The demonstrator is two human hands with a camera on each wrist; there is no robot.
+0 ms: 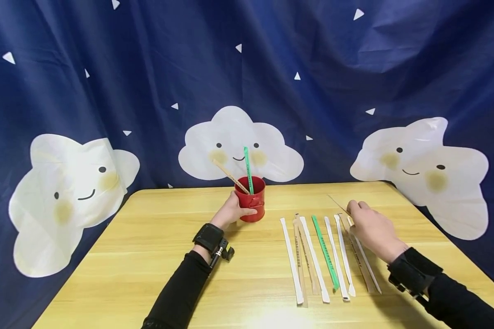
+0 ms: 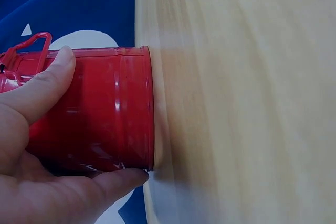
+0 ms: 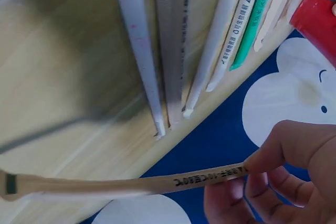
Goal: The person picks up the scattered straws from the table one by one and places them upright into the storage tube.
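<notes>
My left hand (image 1: pixel 233 211) grips a small red metal bucket (image 1: pixel 258 211) on the table, with the thumb and fingers round its side. A green paper-wrapped straw (image 1: pixel 249 169) and a brown one (image 1: pixel 227 172) stand tilted inside it. Seen from the left wrist, the bucket (image 2: pixel 105 111) has a red wire handle (image 2: pixel 44 51) beside the thumb. Above the right end of a row of wrapped straws, my right hand (image 1: pixel 373 230) pinches a brown paper-wrapped straw (image 3: pixel 142 184) near one end. Printed letters show on its wrapper.
Several wrapped straws lie side by side right of the bucket: white ones (image 1: pixel 291 260), brown ones (image 1: pixel 360 256) and a green one (image 1: pixel 326 251). The wooden table (image 1: pixel 156 237) ends at a blue curtain (image 1: pixel 313 36) with smiling white clouds.
</notes>
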